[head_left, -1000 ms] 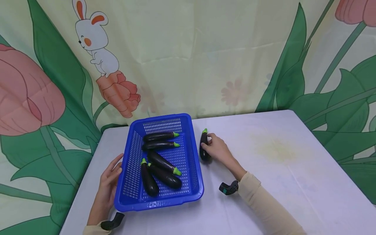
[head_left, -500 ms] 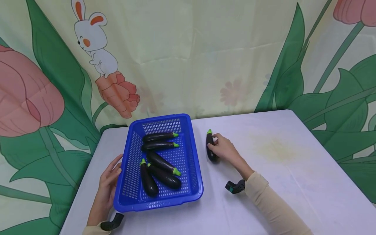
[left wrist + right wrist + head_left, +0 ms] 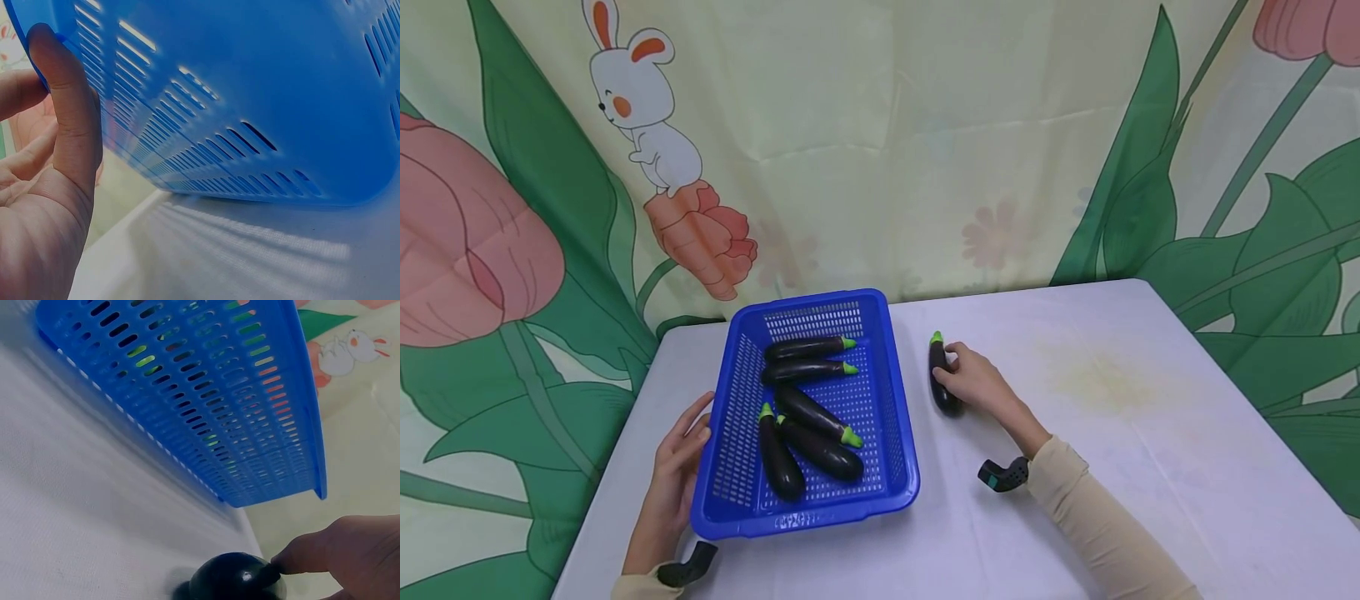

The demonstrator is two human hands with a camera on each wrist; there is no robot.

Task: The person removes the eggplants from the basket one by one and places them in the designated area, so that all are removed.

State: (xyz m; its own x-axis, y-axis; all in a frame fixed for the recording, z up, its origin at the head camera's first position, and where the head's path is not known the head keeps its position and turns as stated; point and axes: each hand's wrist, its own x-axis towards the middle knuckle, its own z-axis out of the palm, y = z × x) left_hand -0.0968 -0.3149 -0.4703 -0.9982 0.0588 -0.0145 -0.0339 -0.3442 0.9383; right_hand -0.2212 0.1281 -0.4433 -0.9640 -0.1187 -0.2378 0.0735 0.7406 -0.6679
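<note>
A blue plastic basket with slotted walls stands on the white-covered table. Several dark eggplants with green stems lie inside, among them one eggplant slanting near the front. My left hand holds the basket's left rim; up close, its fingers meet the rim and the outer wall. To the right of the basket, my right hand pinches another eggplant between thumb and fingers, stem pointing away from me. The right wrist view shows only this eggplant's rounded end over the cloth.
The white table reaches back to a printed curtain with a rabbit and tulips. A pale yellowish stain marks the cloth on the right. Each wrist carries a small black device.
My right hand and the eggplant in it have moved a little to the right, away from the basket. The left hand and the basket have stayed in place.
</note>
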